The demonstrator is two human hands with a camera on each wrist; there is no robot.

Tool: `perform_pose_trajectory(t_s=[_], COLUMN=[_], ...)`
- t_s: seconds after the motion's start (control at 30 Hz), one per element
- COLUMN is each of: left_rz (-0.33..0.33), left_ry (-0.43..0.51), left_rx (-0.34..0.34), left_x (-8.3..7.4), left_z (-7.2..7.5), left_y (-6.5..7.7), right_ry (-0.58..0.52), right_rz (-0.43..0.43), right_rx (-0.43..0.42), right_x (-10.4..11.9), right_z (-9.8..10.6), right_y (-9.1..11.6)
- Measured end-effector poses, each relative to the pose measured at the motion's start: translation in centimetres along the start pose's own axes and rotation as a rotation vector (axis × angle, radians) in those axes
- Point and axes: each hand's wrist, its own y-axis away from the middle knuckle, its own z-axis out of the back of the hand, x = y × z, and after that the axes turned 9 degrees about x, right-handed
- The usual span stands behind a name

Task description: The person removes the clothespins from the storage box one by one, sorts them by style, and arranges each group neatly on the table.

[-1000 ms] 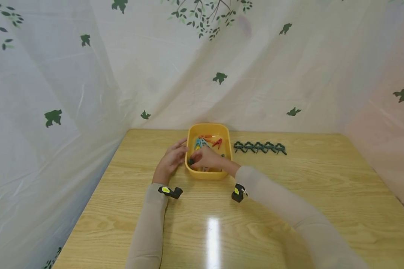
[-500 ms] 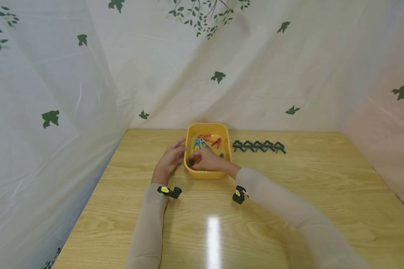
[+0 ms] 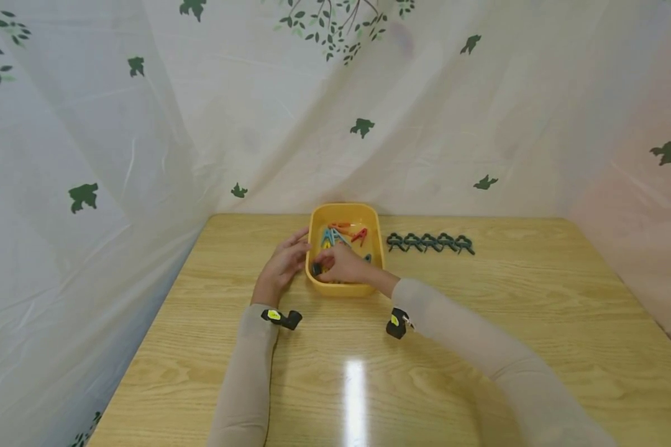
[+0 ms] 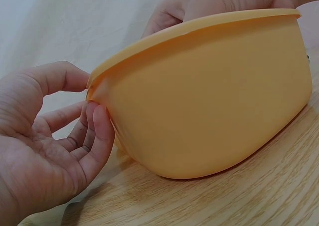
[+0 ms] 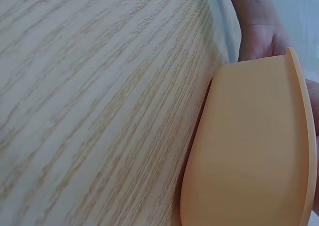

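Head view: bin (image 3: 343, 290) is sitting near the table's (image 3: 481, 298) back edge, centred before the person, so both hands are reaching it easily. Left hand (image 3: 282, 266) is bracing the bin's left side, likely to stop it sliding. Right hand (image 3: 343, 263) is dipping into the bin, fingers curling, thumb and index apparently pinching a dark piece (image 3: 316, 269) by the left wall; what it is, too small to tell. Red clip (image 3: 360, 235), orange clip (image 3: 340, 225) and blue clip (image 3: 328, 237) are lying loose farther back inside. Five green clips (image 3: 429, 243) are lining up outside, right of the bin, probably spaced so for easy counting. Left wrist view: left hand's fingers are bending around the rim's corner, gripping lightly, palm staying off the wall. Right wrist view: bin wall is hiding most of the right hand, so its grip isn't showing here; bin is resting on the wood. Table is showing pale grain and, in head view, a glare strip; a white sheet (image 3: 291, 93) with leaf and bird prints is hanging behind.
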Motion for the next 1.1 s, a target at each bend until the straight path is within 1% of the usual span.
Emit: perform_pose_trajectory(t_s=[0.17, 0.3, 0.4, 0.57, 0.73, 0.8, 0.93, 1.0, 1.1], left_rz=[-0.011, -0.013, -0.014, -0.011, -0.008, -0.006, 0.003, 0.006, 0.005], left_ry=[0.004, -0.014, -0.017, -0.014, -0.001, 0.002, 0.009, 0.007, 0.011], left_rx=[0.013, 0.019, 0.014, -0.001, -0.002, 0.002, -0.013, -0.021, -0.03], left_x=[0.2, 0.3, 0.3, 0.1, 0.1, 0.1, 0.1, 0.1, 0.1], left_z=[0.2, 0.1, 0.1, 0.1, 0.0, -0.1, -0.1, -0.1, -0.1], left_y=[0.1, 0.2, 0.1, 0.1, 0.1, 0.0, 0.1, 0.1, 0.0], right_ry=[0.015, 0.044, 0.063, 0.055, 0.06, 0.069, 0.124, 0.173, 0.237], right_rz=[-0.008, 0.008, 0.043, 0.106, 0.166, 0.177, 0.177, 0.178, 0.201], right_rx=[-0.021, -0.037, -0.044, -0.052, -0.041, -0.032, -0.03, -0.031, -0.037], right_x=[0.0, 0.1, 0.3, 0.3, 0.6, 0.6, 0.7, 0.7, 0.8], right_z=[0.2, 0.6, 1.0, 1.7, 2.5, 2.8, 3.4, 3.7, 4.2], right_y=[0.1, 0.5, 0.8, 1.4, 2.5, 3.0, 3.8, 4.2, 4.8])
